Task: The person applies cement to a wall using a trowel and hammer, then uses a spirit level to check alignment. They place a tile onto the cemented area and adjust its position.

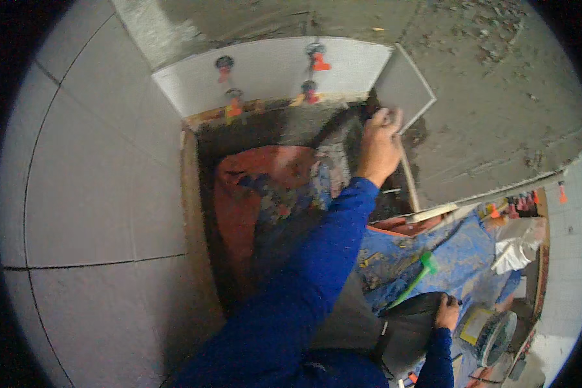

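My left hand [380, 145] reaches across to a small grey tile piece [404, 84] with pale edges. Its bent fingers grip the tile at the edge nearest me. Touching the tile's left side is a white tile strip [271, 68] with several orange and red levelling clips [319, 61] along it. Below the strip, a dark recess [258, 129] holds a crumpled reddish sheet [239, 207]. At the lower right, my right hand [446, 313] rests by my dark-trousered knee. Its fingers are curled about a small dark thing too unclear to name.
Large grey tiles [97, 194] cover the left side. Rough grey mortar [485, 110] spreads across the upper right. A green-headed mallet [427, 262] lies on a dirty blue sheet [459, 246]. Nearby are a bucket [498, 336], a silvery bag [520, 242] and more clips [524, 204].
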A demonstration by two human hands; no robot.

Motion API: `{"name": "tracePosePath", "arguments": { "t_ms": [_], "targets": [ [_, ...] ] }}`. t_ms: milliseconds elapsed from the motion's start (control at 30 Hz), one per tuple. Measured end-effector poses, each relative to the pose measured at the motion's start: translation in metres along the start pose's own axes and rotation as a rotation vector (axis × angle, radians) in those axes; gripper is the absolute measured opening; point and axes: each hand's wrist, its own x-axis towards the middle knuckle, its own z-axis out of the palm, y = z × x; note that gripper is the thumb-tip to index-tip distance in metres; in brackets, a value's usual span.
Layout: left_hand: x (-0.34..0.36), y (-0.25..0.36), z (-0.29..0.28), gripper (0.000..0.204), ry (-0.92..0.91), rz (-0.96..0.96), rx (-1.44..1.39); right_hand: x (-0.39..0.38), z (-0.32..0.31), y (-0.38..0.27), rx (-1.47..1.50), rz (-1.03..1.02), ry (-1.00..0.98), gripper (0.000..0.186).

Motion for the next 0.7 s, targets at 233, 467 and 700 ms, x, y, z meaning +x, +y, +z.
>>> {"name": "tracePosePath", "arguments": {
  "t_ms": [233,467,700],
  "targets": [
    [0.0005,0.0021,-0.0008,0.058,-0.041,-0.040,-0.007,0.0053,0.0056,0.0089,-0.030,-0.060,0.035,0.061],
    [-0.0010,0.0061,0.0001,0.060,-0.026,-0.049,-0.019,0.0056,0.0053,0.0101,-0.091,-0.020,0.044,0.063],
    [-0.0011,0.0087,-0.0020,0.061,-0.030,-0.055,-0.052,0.0065,0.0056,0.0110,-0.061,-0.043,0.050,0.060]
  ]
}}
